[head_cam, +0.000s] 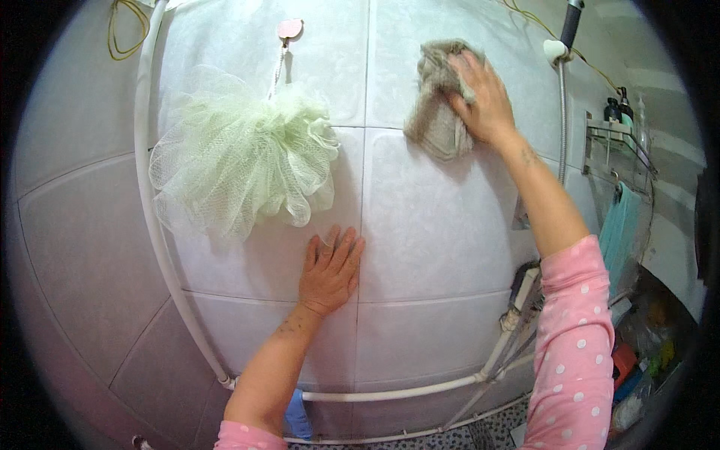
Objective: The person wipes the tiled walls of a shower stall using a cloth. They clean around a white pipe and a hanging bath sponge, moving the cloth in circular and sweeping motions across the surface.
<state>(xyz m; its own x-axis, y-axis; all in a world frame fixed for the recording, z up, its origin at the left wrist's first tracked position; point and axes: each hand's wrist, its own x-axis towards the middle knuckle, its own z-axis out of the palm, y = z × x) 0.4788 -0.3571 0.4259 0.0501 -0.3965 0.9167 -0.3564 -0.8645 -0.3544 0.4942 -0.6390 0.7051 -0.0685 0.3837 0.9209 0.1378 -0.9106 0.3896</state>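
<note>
Against the pale tiled wall [433, 225], my right hand [482, 98] presses a crumpled grey-brown cloth [441, 126] at the upper right. Its fingers lie over the cloth's right side, and the cloth looks slightly blurred. Lower down and to the left, my left hand [332, 270] rests on the tiles with fingers spread, holding nothing. Just above it hangs a pale green mesh bath puff [253, 152], its white cord looped on a pink wall hook [290, 28].
White pipes [147, 140] run down the left corner and along the wall's base. At right are a shower hose [562, 124], a metal rack [610, 132] with bottles, and a hanging turquoise cloth [619, 236]. A blue cloth [298, 416] hangs by the lower pipe.
</note>
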